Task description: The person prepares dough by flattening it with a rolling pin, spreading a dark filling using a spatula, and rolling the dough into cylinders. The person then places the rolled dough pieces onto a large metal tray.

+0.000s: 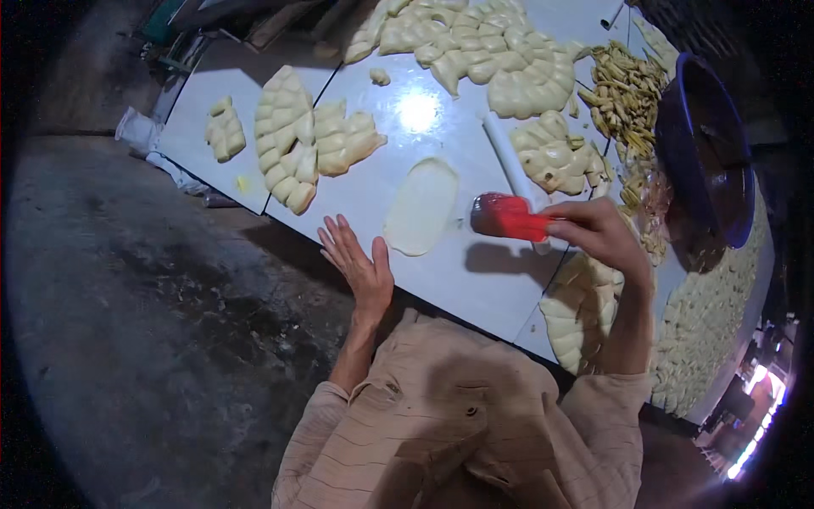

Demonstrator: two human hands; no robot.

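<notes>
An oval sheet of flattened dough (pixel 421 208) lies on the white tiled table (pixel 356 191) in front of me. My left hand (pixel 360 270) is open with its fingers apart, at the table's near edge, just left of the sheet. On the other side, my right hand (pixel 600 235) pinches a flat red tool with a dark, glossy end (pixel 509 217). That end points left toward the dough, apart from it, and casts a shadow on the table. A white rolling pin (pixel 503 153) lies beyond, partly hidden behind the tool.
Scored dough slabs (pixel 287 127) lie at left, with more dough pieces (pixel 492 42) along the far side. At right are a pile of yellowish strips (pixel 626 89), a purple basin (pixel 661 127) tilted on its side, and a broad spread of small pale pieces (pixel 708 327). Dough (pixel 580 305) sits under my right forearm.
</notes>
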